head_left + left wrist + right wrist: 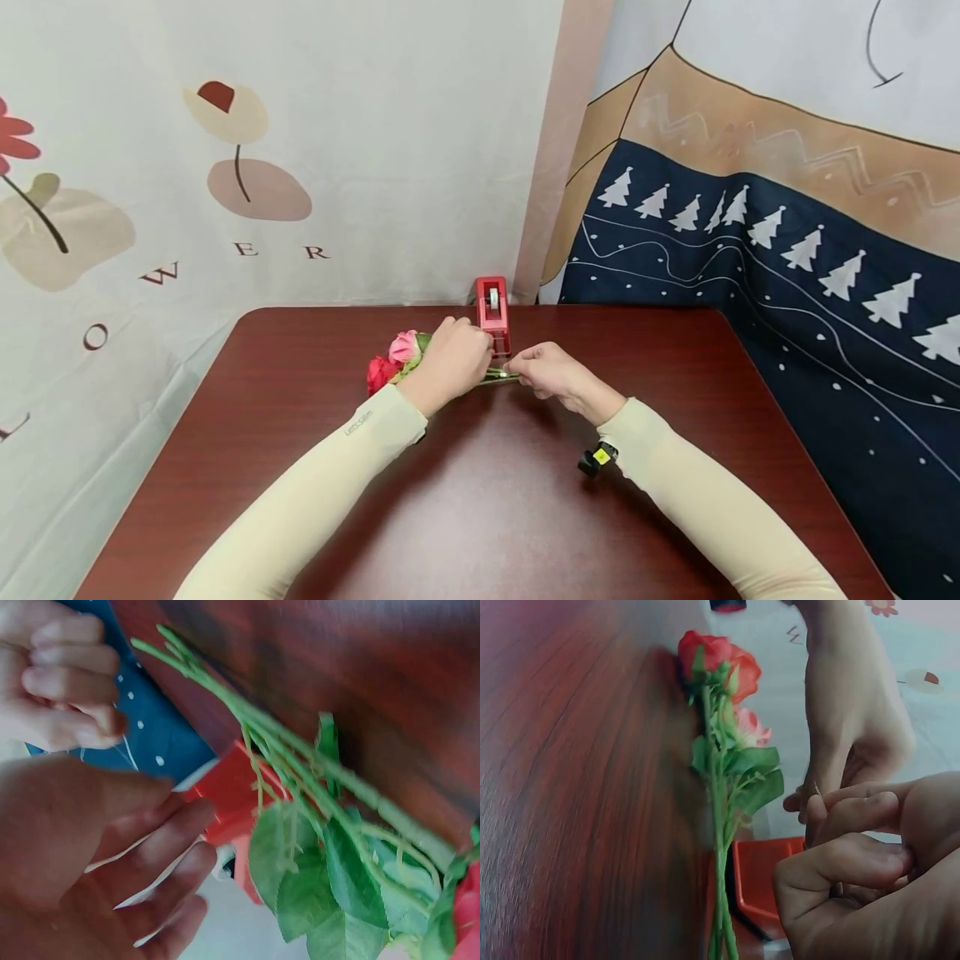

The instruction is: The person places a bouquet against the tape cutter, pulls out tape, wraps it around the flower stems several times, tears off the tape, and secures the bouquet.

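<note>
A bunch of artificial roses (720, 664), red and pink with green leaves, lies on the table with its stems (247, 716) side by side. Close above the stems, my left hand (453, 358) brings thumb and index fingertip together in a pinch, its other fingers loosely bent. My right hand (551, 371) faces it a short way to the right, fingers curled, thumb and index finger pinching. A thin clear strip of tape (130, 754) shows between the two hands. Just behind them stands a red tape dispenser (492, 304) with a roll in it.
The dark red-brown wooden table (510, 500) extends toward me, its back edge just behind the dispenser. A pale printed curtain (390, 150) hangs behind, and a dark blue cloth with white trees (750, 275) hangs along the right side.
</note>
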Demonstrator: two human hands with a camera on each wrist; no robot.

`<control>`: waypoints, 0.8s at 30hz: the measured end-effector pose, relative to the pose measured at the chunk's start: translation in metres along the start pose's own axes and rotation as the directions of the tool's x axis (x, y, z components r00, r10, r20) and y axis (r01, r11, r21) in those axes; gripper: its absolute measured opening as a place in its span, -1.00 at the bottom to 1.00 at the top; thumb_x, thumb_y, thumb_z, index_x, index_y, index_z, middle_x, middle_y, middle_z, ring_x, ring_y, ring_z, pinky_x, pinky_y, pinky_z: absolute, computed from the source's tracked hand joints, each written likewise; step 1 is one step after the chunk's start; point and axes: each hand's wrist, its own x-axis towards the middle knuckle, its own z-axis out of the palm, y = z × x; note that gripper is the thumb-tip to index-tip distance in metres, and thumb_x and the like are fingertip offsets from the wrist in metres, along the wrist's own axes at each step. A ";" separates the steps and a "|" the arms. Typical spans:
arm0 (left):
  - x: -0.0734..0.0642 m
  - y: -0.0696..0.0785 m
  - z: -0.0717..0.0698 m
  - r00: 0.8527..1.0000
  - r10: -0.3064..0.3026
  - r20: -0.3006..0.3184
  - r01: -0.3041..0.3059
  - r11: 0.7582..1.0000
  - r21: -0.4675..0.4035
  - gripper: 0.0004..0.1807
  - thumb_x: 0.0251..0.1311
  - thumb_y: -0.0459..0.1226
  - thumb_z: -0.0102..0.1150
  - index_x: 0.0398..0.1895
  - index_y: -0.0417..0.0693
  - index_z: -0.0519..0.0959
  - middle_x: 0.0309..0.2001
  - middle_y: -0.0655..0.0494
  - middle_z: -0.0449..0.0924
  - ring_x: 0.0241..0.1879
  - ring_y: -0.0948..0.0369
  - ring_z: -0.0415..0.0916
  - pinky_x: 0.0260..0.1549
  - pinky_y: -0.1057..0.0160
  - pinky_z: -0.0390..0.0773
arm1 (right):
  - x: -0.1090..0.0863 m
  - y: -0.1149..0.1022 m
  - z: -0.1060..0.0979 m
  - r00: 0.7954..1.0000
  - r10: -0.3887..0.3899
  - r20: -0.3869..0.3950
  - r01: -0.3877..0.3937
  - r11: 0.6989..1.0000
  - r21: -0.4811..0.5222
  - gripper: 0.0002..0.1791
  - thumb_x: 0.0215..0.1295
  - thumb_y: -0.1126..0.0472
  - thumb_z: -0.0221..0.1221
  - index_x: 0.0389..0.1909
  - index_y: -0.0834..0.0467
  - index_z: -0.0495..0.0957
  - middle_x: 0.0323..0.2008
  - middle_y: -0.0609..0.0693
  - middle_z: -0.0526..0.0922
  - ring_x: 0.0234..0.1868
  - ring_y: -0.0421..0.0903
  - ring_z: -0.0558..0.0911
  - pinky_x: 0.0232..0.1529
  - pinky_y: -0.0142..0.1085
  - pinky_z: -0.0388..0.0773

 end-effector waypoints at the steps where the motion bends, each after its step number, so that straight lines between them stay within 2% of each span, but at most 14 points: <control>1: -0.002 0.002 -0.001 1.000 0.021 0.017 -0.021 1.000 -0.021 -0.82 0.43 -0.20 0.37 -0.35 -0.01 0.82 -0.35 0.04 0.82 -0.20 -0.02 0.68 -0.18 0.00 0.54 | 0.001 0.001 0.000 1.000 -0.004 -0.002 0.004 1.000 -0.010 -0.68 0.55 0.12 0.25 -0.12 0.35 0.78 -0.66 -0.11 0.37 -0.63 -0.20 0.19 -0.57 -0.37 0.11; 7: -0.010 0.004 0.009 0.985 0.119 0.128 -0.111 0.991 -0.070 -0.87 0.38 -0.12 0.50 -0.19 0.04 0.84 -0.11 0.07 0.86 0.01 -0.01 0.63 0.02 0.00 0.51 | 0.004 0.012 0.005 1.000 -0.003 -0.012 0.003 0.998 -0.057 -0.72 0.51 0.21 0.21 -0.10 0.37 0.74 -0.65 -0.13 0.40 -0.66 -0.26 0.19 -0.60 -0.40 0.13; 18: -0.010 -0.005 0.022 0.970 0.116 0.214 -0.113 0.993 -0.027 -0.78 0.39 -0.07 0.51 -0.18 -0.01 0.85 -0.08 0.03 0.81 0.01 0.02 0.58 0.13 -0.01 0.55 | 0.012 0.020 0.016 0.996 -0.010 -0.090 -0.004 0.987 -0.159 -0.78 0.48 0.18 0.27 -0.25 0.26 0.76 -0.67 -0.12 0.42 -0.66 -0.23 0.27 -0.60 -0.38 0.18; 21: -0.009 -0.006 0.024 0.966 0.122 0.226 -0.122 0.992 -0.016 -0.81 0.40 -0.09 0.49 -0.21 -0.01 0.85 -0.07 0.03 0.81 0.02 0.01 0.60 0.15 -0.02 0.56 | 0.015 0.023 0.022 0.990 -0.045 -0.135 0.015 0.976 -0.216 -0.79 0.46 0.18 0.30 -0.29 0.23 0.80 -0.66 -0.14 0.45 -0.60 -0.21 0.34 -0.53 -0.37 0.24; 24: -0.008 -0.007 0.026 0.965 0.138 0.222 -0.141 0.990 -0.003 -0.83 0.40 -0.12 0.49 -0.25 0.00 0.85 -0.09 0.04 0.80 0.02 0.00 0.63 0.09 0.00 0.56 | 0.018 0.025 0.026 0.978 -0.107 -0.178 0.046 0.948 -0.315 -0.79 0.45 0.17 0.32 -0.32 0.18 0.84 -0.58 -0.15 0.57 -0.46 -0.19 0.46 -0.40 -0.36 0.35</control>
